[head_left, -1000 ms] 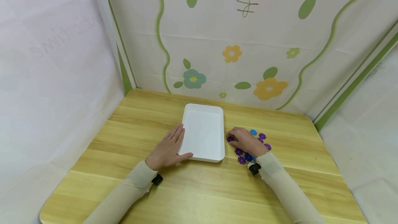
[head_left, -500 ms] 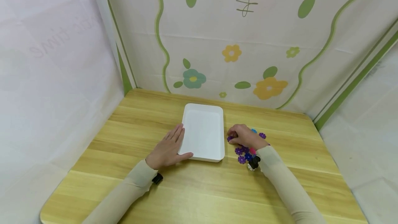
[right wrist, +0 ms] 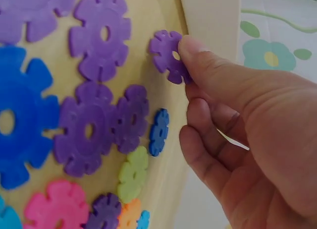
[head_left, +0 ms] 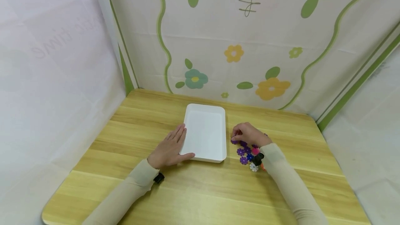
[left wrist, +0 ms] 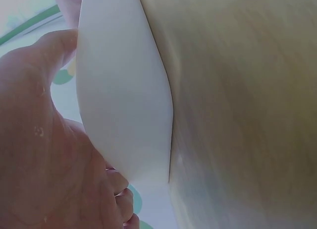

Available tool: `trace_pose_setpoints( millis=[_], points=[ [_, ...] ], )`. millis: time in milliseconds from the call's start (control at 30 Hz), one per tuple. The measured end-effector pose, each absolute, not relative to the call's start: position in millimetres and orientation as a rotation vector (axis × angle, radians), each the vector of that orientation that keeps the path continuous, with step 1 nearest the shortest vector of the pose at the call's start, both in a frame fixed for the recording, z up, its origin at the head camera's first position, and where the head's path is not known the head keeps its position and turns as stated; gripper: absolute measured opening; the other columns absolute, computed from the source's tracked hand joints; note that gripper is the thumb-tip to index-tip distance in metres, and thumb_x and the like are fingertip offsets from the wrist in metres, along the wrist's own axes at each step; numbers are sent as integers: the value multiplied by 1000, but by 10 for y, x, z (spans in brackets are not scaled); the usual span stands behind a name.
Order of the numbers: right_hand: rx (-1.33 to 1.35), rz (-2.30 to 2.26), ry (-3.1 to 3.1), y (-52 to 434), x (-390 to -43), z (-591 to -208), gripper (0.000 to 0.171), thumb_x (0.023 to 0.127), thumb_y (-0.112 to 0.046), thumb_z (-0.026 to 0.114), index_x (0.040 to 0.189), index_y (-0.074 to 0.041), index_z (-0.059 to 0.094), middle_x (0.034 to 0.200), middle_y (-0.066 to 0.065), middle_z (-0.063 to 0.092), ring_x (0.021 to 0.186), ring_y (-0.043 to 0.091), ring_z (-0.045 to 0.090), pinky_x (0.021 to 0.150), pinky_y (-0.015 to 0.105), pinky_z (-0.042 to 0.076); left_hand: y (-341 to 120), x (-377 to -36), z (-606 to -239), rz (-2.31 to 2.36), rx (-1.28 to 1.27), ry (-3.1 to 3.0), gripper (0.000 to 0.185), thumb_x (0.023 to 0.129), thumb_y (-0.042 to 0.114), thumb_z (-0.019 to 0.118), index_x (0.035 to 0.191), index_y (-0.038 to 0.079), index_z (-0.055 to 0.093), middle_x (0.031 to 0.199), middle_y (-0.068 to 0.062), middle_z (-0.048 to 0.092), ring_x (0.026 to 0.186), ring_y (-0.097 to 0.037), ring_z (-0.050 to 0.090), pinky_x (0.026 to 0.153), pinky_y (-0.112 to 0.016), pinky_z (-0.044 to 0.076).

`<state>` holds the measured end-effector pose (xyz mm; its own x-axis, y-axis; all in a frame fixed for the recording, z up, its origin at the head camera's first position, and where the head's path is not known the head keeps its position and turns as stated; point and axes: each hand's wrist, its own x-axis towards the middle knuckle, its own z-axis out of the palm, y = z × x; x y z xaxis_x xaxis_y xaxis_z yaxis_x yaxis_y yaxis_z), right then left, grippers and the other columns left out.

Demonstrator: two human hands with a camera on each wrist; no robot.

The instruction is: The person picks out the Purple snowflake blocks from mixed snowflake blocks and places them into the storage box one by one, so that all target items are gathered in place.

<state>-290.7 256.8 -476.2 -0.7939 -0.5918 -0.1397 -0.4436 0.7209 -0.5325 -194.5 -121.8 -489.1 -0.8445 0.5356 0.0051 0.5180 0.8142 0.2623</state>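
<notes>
My left hand (head_left: 167,150) lies along the left side of a white rectangular tray (head_left: 204,134), its fingers straight against the long edge. The thumb rests on the tray's near left corner. In the left wrist view the tray wall (left wrist: 121,100) stands beside my palm. To the tray's right, my right hand (head_left: 250,134) pinches a purple snowflake disc (right wrist: 162,55) between thumb and fingers. Beneath and beside that hand is a loose cluster of discs, among them a blue disc (right wrist: 29,117), a pink disc (right wrist: 57,209) and a white disc (head_left: 253,167). My forearm hides part of it.
The discs lie on a wood-grain table (head_left: 200,190). Fabric printed with flowers (head_left: 206,37) closes off the back, and pale fabric walls stand at both sides. Black straps sit at both wrists.
My right hand has shifted slightly away from the tray and toward the back, with its wrist turned; more of the discs near its wrist show. The left hand and tray stay put.
</notes>
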Motion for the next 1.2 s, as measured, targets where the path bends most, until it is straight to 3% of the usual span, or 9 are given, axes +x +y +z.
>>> trace_pose_setpoints(
  millis=[233,500,800,1200],
  points=[
    [-757,-651,2595,2612,-2943,-4667,14,104,-17,69,97,-14,80,93,0,79,71,10,59,63,24,51,-1223,-1986,-4914,393,843,2917,107,100,73,48,166,-6,16,177,-22,6,167,-37,8,133,-55,22],
    [-743,-606,2609,2617,-2997,-4462,14,105,-20,67,97,-16,79,95,-2,78,78,17,64,73,27,54,-1227,-1993,-4882,390,832,2905,108,100,74,47,166,-6,15,178,-21,4,167,-36,6,134,-54,21],
    [-774,-611,2562,2470,-3061,-4189,19,108,-18,62,97,-13,77,93,17,74,67,14,52,68,30,49,-1221,-1992,-4859,410,825,2896,108,101,73,48,166,-6,15,177,-22,5,167,-38,7,134,-55,20],
    [-898,-454,2533,1909,-3099,-4060,17,107,-19,65,94,-14,74,90,3,71,76,12,55,72,26,49,-1208,-1993,-4866,383,810,2881,110,100,75,48,166,-6,15,178,-22,3,167,-38,6,134,-54,20]
  ],
)
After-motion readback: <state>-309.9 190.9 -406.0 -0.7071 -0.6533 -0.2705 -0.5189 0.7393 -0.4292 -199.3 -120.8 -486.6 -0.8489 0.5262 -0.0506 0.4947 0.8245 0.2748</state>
